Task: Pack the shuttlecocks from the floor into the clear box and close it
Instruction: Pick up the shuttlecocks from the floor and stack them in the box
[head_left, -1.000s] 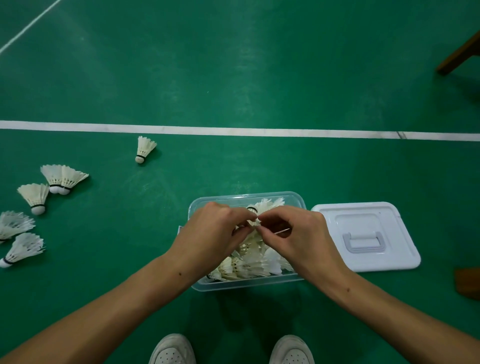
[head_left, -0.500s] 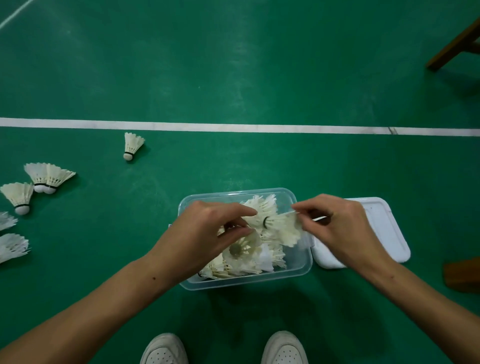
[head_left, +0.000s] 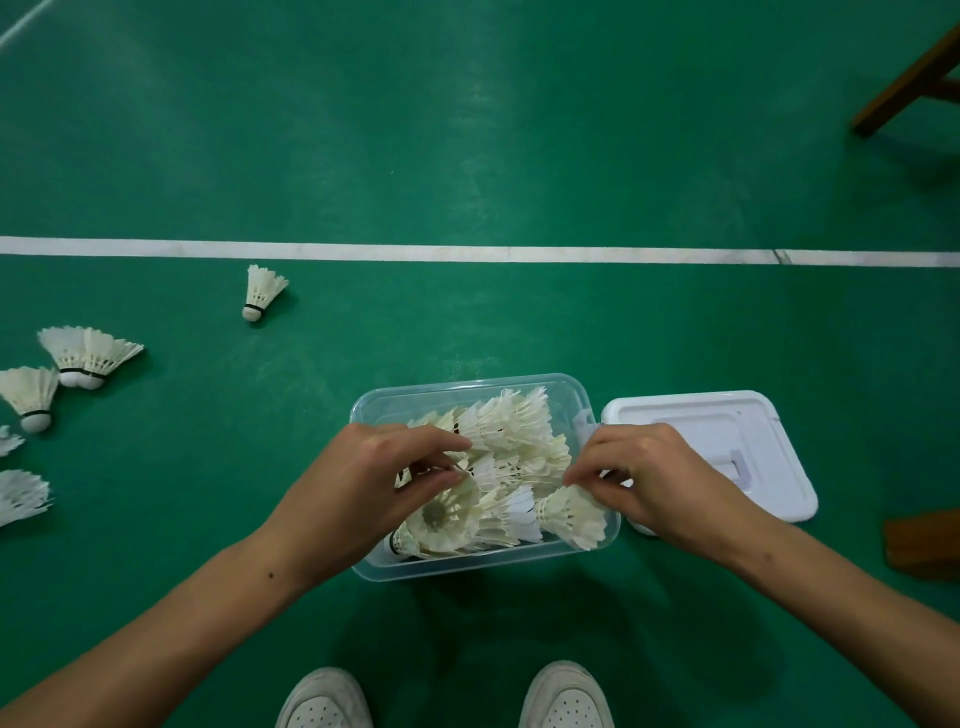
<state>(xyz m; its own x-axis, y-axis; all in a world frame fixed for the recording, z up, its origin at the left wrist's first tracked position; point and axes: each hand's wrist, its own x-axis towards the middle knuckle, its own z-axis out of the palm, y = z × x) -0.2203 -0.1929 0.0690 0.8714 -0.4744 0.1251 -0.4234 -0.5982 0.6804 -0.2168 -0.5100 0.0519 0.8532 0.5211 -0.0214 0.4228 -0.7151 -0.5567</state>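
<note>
The clear box (head_left: 415, 569) stands open on the green floor in front of my feet, heaped with white shuttlecocks (head_left: 511, 428). My left hand (head_left: 374, 483) reaches into its left side and pinches a shuttlecock (head_left: 444, 514) whose open skirt faces up. My right hand (head_left: 649, 478) is at the box's right wall, its fingertips pinching another shuttlecock (head_left: 571, 514) that lies inside the near right corner. The white lid (head_left: 748, 415) lies flat on the floor just right of the box, partly under my right hand. Several loose shuttlecocks (head_left: 88, 356) remain on the floor at far left, one (head_left: 260, 291) apart near the line.
A white court line (head_left: 519, 254) crosses the floor beyond the box. A wooden leg (head_left: 904, 88) slants at the top right, and a brown wooden block (head_left: 924, 540) sits at the right edge. My white shoes (head_left: 566, 696) are just below the box.
My hands, first joined over the box on one shuttlecock, have parted. The right hand carried a shuttlecock to the right and down into the box's near right corner.
</note>
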